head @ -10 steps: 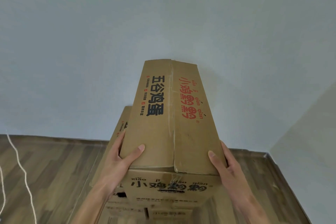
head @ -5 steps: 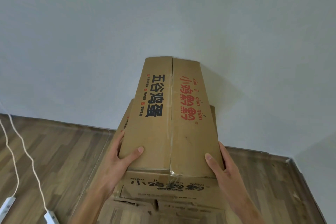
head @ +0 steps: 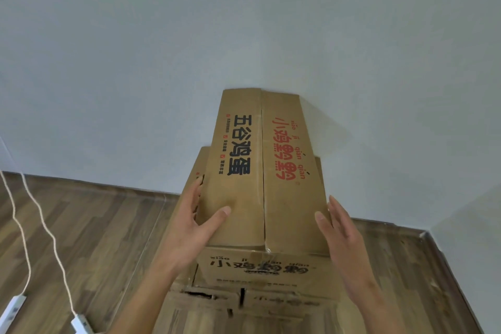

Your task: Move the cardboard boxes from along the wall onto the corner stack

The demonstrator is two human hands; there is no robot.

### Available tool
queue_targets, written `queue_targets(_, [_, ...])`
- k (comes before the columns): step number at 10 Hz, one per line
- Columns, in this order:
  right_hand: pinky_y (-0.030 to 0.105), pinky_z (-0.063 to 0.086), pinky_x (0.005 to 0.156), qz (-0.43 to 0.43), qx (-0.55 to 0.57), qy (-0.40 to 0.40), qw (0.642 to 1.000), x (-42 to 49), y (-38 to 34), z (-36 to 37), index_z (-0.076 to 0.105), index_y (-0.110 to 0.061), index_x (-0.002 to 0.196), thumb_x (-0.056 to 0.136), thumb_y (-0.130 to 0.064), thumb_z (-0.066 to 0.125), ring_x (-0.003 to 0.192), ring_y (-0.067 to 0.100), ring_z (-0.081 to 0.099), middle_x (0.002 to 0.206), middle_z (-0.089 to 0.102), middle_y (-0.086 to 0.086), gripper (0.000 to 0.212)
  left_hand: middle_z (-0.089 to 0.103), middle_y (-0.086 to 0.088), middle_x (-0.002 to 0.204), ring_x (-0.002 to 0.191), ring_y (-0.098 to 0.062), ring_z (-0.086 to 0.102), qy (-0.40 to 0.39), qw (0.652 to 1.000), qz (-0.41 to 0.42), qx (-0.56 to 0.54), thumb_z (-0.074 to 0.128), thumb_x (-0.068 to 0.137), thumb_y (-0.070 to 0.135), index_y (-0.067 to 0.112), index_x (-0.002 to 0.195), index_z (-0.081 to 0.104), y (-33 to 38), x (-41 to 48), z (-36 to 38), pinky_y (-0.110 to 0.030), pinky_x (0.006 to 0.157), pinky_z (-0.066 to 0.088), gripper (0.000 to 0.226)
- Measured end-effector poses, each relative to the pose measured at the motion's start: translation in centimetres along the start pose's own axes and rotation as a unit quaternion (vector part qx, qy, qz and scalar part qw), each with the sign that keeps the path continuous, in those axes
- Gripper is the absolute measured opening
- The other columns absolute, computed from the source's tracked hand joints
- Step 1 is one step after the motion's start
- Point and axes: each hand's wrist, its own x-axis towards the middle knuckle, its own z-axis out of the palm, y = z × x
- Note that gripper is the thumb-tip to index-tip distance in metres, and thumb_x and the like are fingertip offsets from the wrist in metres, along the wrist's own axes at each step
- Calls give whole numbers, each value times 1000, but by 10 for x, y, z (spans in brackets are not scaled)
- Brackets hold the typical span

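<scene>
Egg carton box (head: 260, 171) sits atop the corner stack (head: 265, 301), its far end at the wall (head: 244, 35). The left hand (head: 195, 225) lies flat along its left edge, thumb on top, apparently squaring it. The right hand (head: 341, 230) is released, fingers straight beside the right edge.

Brown box (head: 260, 198) (black, red print); wood-grain floor (head: 95, 225)

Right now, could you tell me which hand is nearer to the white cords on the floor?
Left. The left hand rests on the left edge of the top box, toward the cords; the right hand is at its right edge, farther off.
</scene>
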Motion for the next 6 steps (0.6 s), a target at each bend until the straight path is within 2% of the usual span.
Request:
queue_targets(1, [51,36,131,-45,-4,3,999,-28,-35,6,46,-49,164,88,-70,71,156,6,47,167,52,-22,83,50,36,151,144,-2,51,-1,999,43,-7,81,77,67,50,161,40,42,-11,-11,-39,119,45,94])
queue_targets(2, [49,39,128,-77,0,-13,997,-46,-60,12,49,-51,161,87,-70,72,151,2,51,162,58,-23,80,51,40,151,140,5,54,-7,997,74,-18,78,77,70,52,158,43,67,-21,-17,-43,120,47,90])
queue_targets(3, [43,40,128,-113,5,-17,993,-69,-95,15,52,-52,158,85,-64,70,144,-7,56,155,64,-23,76,60,36,146,133,9,60,-24,994,101,-28,77,74,79,59,150,51,93,-33,-20,-44,115,52,83])
queue_targets(4, [45,42,127,-127,9,-17,992,-79,-110,13,53,-54,157,86,-65,70,142,-3,60,153,67,-24,74,66,23,148,132,6,63,-34,993,106,-26,79,76,77,63,144,54,104,-37,-19,-39,111,55,74])
queue_targets(5, [45,42,127,-150,-4,-31,988,-88,-126,8,55,-63,150,84,-69,70,135,-19,59,141,65,-44,68,67,15,147,131,10,62,-32,991,129,-14,79,90,58,59,141,60,117,-47,-17,-11,95,49,54])
queue_targets(6, [46,43,127,-158,-53,-45,985,-93,-132,3,56,-69,144,84,-73,67,134,-23,55,140,57,-55,61,68,13,145,128,13,63,-32,990,134,-16,78,95,49,55,139,64,123,-54,-15,1,84,47,47])
